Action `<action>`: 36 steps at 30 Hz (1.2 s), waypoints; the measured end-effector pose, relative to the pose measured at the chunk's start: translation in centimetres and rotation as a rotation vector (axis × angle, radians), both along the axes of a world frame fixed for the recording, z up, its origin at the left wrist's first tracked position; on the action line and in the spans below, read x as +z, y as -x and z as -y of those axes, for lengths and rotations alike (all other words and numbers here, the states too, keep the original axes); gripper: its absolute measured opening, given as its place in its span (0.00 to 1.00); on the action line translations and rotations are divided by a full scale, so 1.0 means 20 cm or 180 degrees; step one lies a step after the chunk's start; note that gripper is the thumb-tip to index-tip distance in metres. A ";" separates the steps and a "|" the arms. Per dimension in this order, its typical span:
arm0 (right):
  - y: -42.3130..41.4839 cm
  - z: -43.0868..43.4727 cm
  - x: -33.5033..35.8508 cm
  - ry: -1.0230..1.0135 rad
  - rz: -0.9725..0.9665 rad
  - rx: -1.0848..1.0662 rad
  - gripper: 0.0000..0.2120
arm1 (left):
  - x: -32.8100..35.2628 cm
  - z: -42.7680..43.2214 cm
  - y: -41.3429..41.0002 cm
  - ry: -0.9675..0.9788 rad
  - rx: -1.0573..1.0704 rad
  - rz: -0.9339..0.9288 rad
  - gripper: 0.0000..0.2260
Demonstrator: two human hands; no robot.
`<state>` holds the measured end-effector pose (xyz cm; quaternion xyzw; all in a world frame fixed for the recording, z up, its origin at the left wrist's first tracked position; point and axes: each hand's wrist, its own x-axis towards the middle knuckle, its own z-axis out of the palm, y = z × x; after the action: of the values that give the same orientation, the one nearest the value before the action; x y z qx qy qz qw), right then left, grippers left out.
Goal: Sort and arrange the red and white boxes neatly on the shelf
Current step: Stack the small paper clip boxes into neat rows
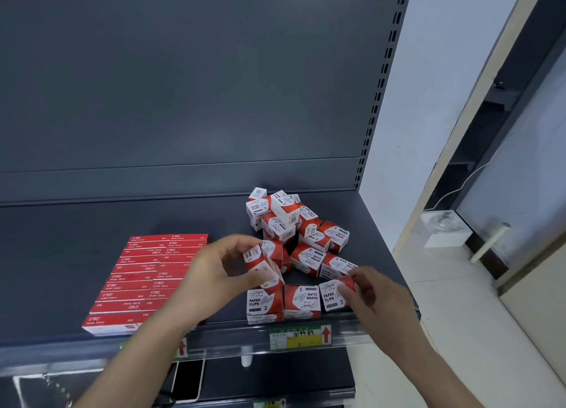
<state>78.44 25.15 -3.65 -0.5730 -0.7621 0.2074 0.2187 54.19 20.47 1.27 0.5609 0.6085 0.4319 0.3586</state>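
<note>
A loose heap of red and white paper clip boxes (294,223) lies on the dark shelf (92,223), right of centre. Three such boxes stand in a row (301,299) along the shelf's front edge. My left hand (220,272) grips a paper clip box (263,266) just above the row's left end. My right hand (364,291) holds the rightmost box of the row (332,294) by its right side. Flat red staple boxes (147,279) lie in two tidy columns on the left.
A price label strip (300,337) runs along the shelf's front edge. A lower shelf holds a dark tray (186,383). To the right are a white wall, a door frame and a white box on the floor (444,230).
</note>
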 end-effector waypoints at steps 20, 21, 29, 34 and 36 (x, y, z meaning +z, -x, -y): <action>-0.04 -0.05 0.00 -0.0175 0.0507 -0.0182 0.12 | -0.16 0.05 0.08 0.0217 -0.0685 -0.1741 0.24; -0.03 -0.07 0.02 -0.0232 0.0393 -0.0215 0.13 | -0.14 0.05 0.07 0.0225 -0.0640 -0.1744 0.25; 0.10 -0.28 0.13 0.0623 0.0780 0.0181 0.26 | 0.01 -0.20 0.06 0.0196 0.0513 -0.2431 0.28; 0.09 -0.35 0.12 0.0944 0.0990 0.0574 0.20 | -0.04 -0.30 0.00 0.0684 0.0092 -0.2961 0.32; 0.06 -0.37 0.11 0.0939 0.0755 0.0577 0.17 | -0.05 -0.32 0.01 0.0696 -0.0074 -0.2847 0.30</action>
<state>77.21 32.62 -1.44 -0.5483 -0.7923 0.2667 0.0216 53.94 26.77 0.27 0.6578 0.7392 0.0766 0.1227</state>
